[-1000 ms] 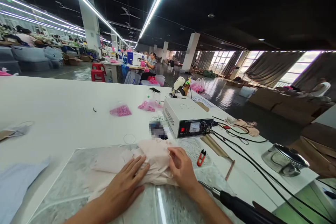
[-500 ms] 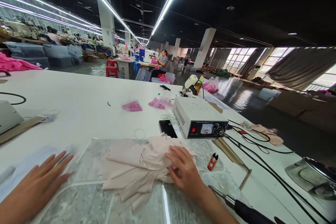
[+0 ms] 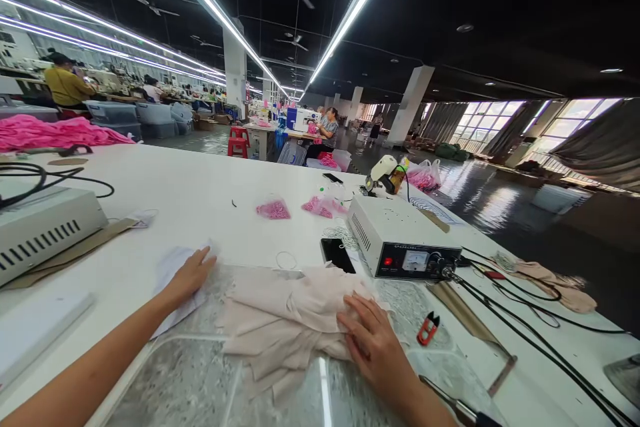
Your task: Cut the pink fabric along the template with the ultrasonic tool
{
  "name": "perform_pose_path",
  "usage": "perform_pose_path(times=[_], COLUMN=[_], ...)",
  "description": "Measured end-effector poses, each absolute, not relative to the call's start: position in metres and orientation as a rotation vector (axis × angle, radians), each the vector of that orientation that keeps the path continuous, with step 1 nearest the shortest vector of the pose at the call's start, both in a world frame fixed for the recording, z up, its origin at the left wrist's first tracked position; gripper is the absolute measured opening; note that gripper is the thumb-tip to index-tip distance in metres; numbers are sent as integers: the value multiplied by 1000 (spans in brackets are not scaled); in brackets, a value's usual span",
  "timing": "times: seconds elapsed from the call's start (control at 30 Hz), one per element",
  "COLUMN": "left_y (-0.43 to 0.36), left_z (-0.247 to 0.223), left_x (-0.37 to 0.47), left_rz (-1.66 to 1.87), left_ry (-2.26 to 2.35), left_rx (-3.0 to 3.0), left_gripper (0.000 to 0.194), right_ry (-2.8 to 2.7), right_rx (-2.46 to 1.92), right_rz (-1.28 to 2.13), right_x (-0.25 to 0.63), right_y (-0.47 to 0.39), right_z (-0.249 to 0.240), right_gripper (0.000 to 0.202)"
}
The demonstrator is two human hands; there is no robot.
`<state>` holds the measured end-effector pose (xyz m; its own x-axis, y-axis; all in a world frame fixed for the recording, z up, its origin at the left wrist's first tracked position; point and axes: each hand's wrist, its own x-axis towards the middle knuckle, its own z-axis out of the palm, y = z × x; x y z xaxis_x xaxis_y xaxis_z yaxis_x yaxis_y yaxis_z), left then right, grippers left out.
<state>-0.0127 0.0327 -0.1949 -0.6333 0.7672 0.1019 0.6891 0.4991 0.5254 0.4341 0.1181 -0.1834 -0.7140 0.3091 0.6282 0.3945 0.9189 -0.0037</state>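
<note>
A loose pile of beige fabric pieces [image 3: 280,307] lies on a grey marbled mat [image 3: 185,373] in front of me. My right hand [image 3: 375,340] rests on the pile's right side with its fingers spread and slightly bent. My left hand [image 3: 193,273] lies, fingers stretched out, over a thin white sheet [image 3: 173,317] at the mat's upper left edge. Whether the sheet is cloth or paper I cannot tell. Orange thread snips [image 3: 428,329] lie right of my right hand. A metal-tipped, black-handled tool [image 3: 457,403] lies partly behind my right forearm.
A white control box [image 3: 407,233] with a dial and cables stands right of centre, a phone [image 3: 337,255] beside it. Pink-filled bags [image 3: 273,209] lie farther back. Another box [image 3: 50,227] and a white slab [image 3: 43,333] are left. A co-worker [image 3: 327,127] sits at a sewing machine beyond.
My left hand has moved forward and right, and the white sheet now lies nearer the mat. My right hand stays on the fabric. The view has turned left.
</note>
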Motion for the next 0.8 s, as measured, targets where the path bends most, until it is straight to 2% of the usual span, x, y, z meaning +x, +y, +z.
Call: perform_pose_path(times=[0.17,0.4,0.67,0.8], left_y=[1,-49,-3,6], left_z=[-167,-173,-171,-171], left_x=[-24,-23,59,93], left_rz=[858,785,619,447], left_ry=[2477,2480,2025,1922], left_rx=[1378,1616,2159,2272], left_gripper=[46,53,51,42], right_ry=[-2385,-2358,-2435,-2455], right_rx=[-488,-480,-560,-522], right_rz=[-121,-57,-27,-16], right_x=[436,438,436,441], right_y=[118,118,120,121], right_z=[-182,-180,-173,-180], right_gripper=[38,41,40,33])
